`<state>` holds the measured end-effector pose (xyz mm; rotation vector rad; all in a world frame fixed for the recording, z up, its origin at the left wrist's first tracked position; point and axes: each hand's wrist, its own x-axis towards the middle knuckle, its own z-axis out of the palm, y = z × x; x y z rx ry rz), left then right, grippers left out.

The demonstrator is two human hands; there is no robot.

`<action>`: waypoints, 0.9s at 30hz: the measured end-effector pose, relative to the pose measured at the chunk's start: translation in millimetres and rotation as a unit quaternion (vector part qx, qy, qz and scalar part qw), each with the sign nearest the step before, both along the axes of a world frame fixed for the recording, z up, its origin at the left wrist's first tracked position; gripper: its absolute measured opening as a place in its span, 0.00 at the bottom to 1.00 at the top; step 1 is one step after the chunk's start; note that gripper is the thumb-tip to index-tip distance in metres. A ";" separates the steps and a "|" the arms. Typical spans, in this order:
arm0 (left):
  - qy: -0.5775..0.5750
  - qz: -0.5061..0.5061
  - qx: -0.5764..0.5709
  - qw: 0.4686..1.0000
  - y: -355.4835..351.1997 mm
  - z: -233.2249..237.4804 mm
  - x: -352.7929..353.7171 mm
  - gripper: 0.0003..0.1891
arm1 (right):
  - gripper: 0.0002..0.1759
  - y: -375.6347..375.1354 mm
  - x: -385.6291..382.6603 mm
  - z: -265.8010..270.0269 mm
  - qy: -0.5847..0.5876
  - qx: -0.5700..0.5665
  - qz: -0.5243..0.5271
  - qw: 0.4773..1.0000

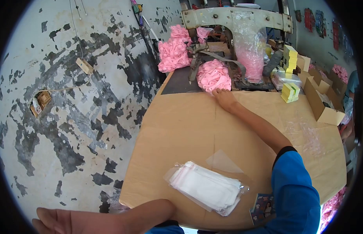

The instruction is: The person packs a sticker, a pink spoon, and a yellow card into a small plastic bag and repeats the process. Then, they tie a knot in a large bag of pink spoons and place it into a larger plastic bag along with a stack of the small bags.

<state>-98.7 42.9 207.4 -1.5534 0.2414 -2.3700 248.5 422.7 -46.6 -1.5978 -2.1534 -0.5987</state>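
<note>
My right hand (pixel 225 98) reaches across the table to the front edge of a pile of pink looped pieces (pixel 214 76). Its bent fingers are closed on the pink material at the edge; the exact piece cannot be made out. At the bottom left, off the table's edge, my left hand (pixel 56 221) hangs palm up with loosely curled fingers and nothing visible in it. Between my arms lies a stack of white, clear-edged plastic bags (pixel 206 187). A loose transparent sheet (pixel 224 162) rests just behind the stack.
A metal press frame (pixel 212 16) spans the table's far end, near a clear bag of pink pieces (pixel 249 58). Another pink heap (pixel 173 54) sits behind left. Yellow card stacks (pixel 290 93) and an open cardboard box (pixel 324 99) stand right. A peeling wall (pixel 83 128) borders the left.
</note>
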 end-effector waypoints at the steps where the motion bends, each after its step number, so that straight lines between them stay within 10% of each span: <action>1: -0.036 -0.006 0.004 0.999 4.0 0.3 10.0 0.16 | 0.10 -19.8 2.3 5.3 0.004 -0.014 0.023 1.000; 7: -0.116 0.053 -0.009 0.992 17.1 -5.9 13.4 0.19 | 0.10 -137.7 -8.8 66.7 0.162 -0.080 0.122 0.976; 9: 0.187 -0.102 -0.033 0.977 16.6 -6.2 -3.5 0.21 | 0.07 -146.0 -17.2 101.2 0.199 -0.011 0.183 0.963; 12: 0.215 -0.120 -0.068 0.967 34.2 2.6 6.8 0.22 | 0.10 -122.6 -39.6 154.6 0.280 0.128 0.264 0.914; 22: 0.141 0.184 -0.473 0.850 75.4 6.9 0.3 0.34 | 0.20 -128.3 -157.5 271.9 0.413 0.259 0.363 0.794; 27: 0.176 0.239 -0.573 0.764 131.1 -15.0 -47.9 0.46 | 0.17 -178.8 -208.6 266.8 0.525 0.126 0.422 0.728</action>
